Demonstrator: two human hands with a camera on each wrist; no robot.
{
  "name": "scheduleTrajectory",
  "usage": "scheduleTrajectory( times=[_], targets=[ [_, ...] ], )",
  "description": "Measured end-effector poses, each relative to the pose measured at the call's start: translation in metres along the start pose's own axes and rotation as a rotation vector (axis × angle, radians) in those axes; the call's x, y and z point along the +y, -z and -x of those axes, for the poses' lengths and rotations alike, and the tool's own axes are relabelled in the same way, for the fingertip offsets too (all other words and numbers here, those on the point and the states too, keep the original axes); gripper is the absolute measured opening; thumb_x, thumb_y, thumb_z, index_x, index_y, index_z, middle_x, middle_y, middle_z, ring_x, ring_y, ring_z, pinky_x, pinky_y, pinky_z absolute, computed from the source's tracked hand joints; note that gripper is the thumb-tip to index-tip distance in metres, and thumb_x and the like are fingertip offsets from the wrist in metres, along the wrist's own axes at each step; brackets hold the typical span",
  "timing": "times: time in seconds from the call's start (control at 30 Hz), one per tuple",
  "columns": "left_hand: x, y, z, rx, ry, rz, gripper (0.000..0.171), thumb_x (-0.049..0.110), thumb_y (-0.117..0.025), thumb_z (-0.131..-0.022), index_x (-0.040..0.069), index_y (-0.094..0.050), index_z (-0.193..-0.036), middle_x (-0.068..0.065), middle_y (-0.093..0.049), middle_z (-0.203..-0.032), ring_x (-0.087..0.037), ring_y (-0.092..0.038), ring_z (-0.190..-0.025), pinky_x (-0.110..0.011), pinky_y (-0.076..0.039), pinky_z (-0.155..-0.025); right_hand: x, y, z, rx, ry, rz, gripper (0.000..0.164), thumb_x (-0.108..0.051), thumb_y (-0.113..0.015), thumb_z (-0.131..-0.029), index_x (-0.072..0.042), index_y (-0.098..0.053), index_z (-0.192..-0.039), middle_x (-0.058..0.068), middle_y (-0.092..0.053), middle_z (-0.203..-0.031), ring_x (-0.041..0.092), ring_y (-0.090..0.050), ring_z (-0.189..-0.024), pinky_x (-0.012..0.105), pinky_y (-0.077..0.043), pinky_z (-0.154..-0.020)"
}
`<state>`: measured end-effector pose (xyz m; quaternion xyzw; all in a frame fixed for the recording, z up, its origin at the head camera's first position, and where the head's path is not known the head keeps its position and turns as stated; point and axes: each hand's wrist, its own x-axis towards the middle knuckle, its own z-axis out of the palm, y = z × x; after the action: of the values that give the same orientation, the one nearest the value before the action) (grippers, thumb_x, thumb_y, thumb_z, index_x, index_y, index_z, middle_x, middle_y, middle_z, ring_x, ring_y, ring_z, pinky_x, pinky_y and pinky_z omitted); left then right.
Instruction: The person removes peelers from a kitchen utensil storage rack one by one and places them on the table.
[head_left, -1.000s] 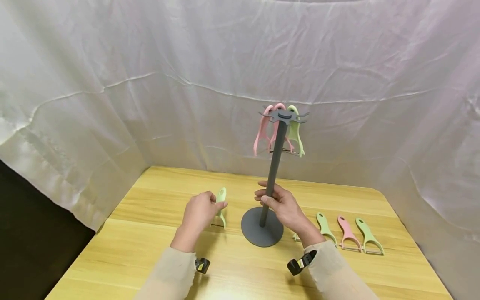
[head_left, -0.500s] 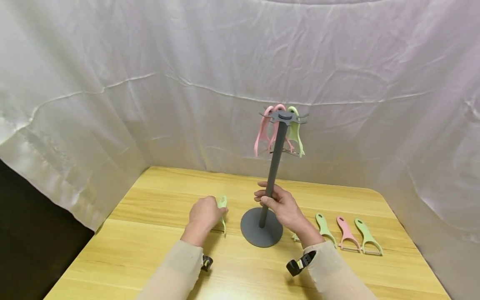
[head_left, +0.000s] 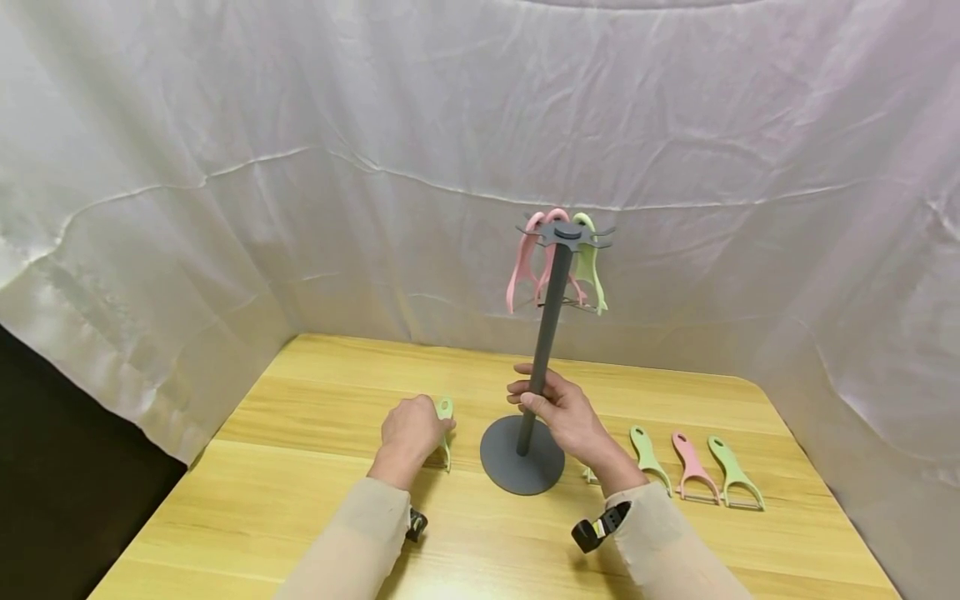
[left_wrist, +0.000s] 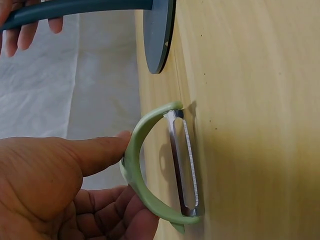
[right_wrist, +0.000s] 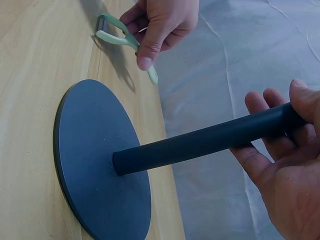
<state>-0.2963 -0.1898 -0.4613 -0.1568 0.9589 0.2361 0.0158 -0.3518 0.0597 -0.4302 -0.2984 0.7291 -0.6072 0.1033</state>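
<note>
In my left hand (head_left: pixel 408 435) I pinch a green peeler (left_wrist: pixel 131 162) between thumb and fingers. Its blade end points down, close to the wooden table; whether it touches I cannot tell. With thumb and fingers around its dark grey post (head_left: pixel 550 321), my right hand (head_left: pixel 572 417) holds an upright stand whose round base (head_left: pixel 522 477) rests on the table. From the hooks at its top hang two pink peelers, one at the left (head_left: pixel 522 265) and one behind the post (head_left: pixel 557 215), plus a green peeler (head_left: pixel 588 271).
Right of the stand lie a green peeler (head_left: pixel 648 457), a pink peeler (head_left: pixel 692 462) and another green peeler (head_left: pixel 732 468) in a row. Part of one more green peeler (head_left: pixel 590 476) shows beside my right forearm. A pale curtain (head_left: pixel 420 267) encloses the table (head_left: pixel 300 467).
My left hand has come down and nearer to me with the green peeler, then almost stopped. The right hand keeps its hold on the post.
</note>
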Motion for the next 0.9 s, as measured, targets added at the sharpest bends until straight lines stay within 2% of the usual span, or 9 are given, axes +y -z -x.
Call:
scheduleTrajectory(
  times=[0.13, 0.27, 0.47, 0.9],
  targets=[
    [0.000, -0.002, -0.002, -0.009, 0.008, -0.006, 0.040, 0.043, -0.080, -0.093, 0.004, -0.071, -0.095, -0.003, -0.060, -0.066, -0.017, -0.051, -0.055, -0.027, -0.040, -0.047, 0.001, 0.000, 0.000, -0.002, -0.002, 0.001, 0.044, -0.010, -0.061, -0.107, -0.008, -0.054, -0.151, 0.032, -0.066, -0.132, 0.038, -0.072, -0.119, 0.043, -0.059, -0.102],
    [0.001, -0.004, -0.005, -0.008, 0.020, -0.011, 0.041, 0.043, -0.081, -0.093, 0.004, -0.072, -0.097, -0.004, -0.062, -0.068, -0.017, -0.053, -0.056, -0.028, -0.042, -0.048, 0.000, 0.000, 0.000, 0.001, -0.010, 0.017, 0.044, -0.011, -0.061, -0.108, -0.010, -0.054, -0.151, 0.026, -0.068, -0.130, 0.036, -0.072, -0.119, 0.044, -0.059, -0.102],
    [0.001, -0.006, -0.009, -0.003, 0.027, -0.024, 0.039, 0.043, -0.082, -0.092, 0.006, -0.070, -0.093, -0.004, -0.062, -0.070, -0.019, -0.055, -0.059, -0.029, -0.043, -0.050, 0.000, 0.001, 0.000, 0.000, -0.005, 0.024, 0.044, -0.012, -0.061, -0.108, -0.010, -0.054, -0.151, 0.020, -0.071, -0.129, 0.036, -0.072, -0.118, 0.043, -0.059, -0.102],
    [0.001, -0.008, -0.011, 0.006, 0.012, -0.044, 0.039, 0.041, -0.082, -0.092, 0.012, -0.063, -0.073, -0.002, -0.059, -0.066, -0.018, -0.053, -0.058, -0.028, -0.041, -0.050, -0.001, 0.000, 0.000, 0.002, -0.008, 0.018, 0.042, -0.011, -0.061, -0.108, -0.011, -0.055, -0.150, 0.020, -0.071, -0.128, 0.036, -0.072, -0.118, 0.041, -0.060, -0.101]
  ],
)
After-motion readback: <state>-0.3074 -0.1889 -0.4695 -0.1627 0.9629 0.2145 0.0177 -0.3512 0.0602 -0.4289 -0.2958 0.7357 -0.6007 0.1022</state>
